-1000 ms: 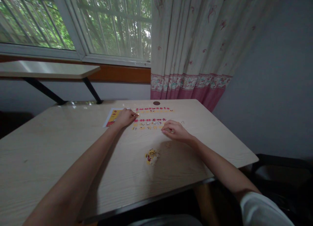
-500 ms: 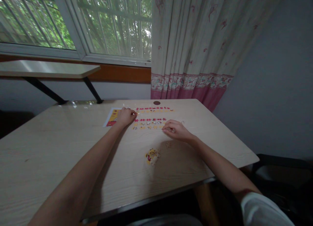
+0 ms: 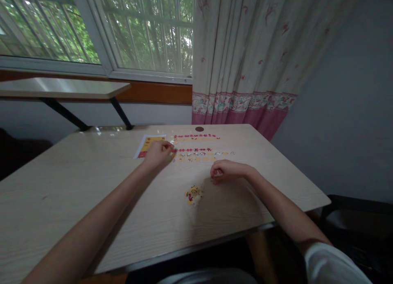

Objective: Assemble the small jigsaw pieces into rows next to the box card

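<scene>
My left hand [image 3: 159, 154] is at the left end of the rows of small jigsaw puzzle pieces [image 3: 199, 149]. Its thumb and fingertips are pinched together beside the red row; whether a piece is between them is too small to tell. A printed picture sheet [image 3: 143, 145], yellow and red, lies partly behind this hand. My right hand [image 3: 229, 170] rests low over the table, right of the loose pile of puzzle pieces [image 3: 194, 195]. Its fingers are curled closed on the spot of a lone puzzle piece, which they cover. The red, yellow and white pieces lie in several rows.
The pale wooden table [image 3: 92, 194] reaches toward the window and the patterned curtain [image 3: 242, 71]. A raised shelf [image 3: 67, 88] on black legs stands at the far left. A round dark cap [image 3: 199, 129] sits near the back edge. A dark chair [image 3: 353, 206] is at the right.
My left hand has come slightly nearer, from the upper yellow row to the red row's end. My right hand has moved down from the lower rows onto the lone piece. The view has shifted slightly.
</scene>
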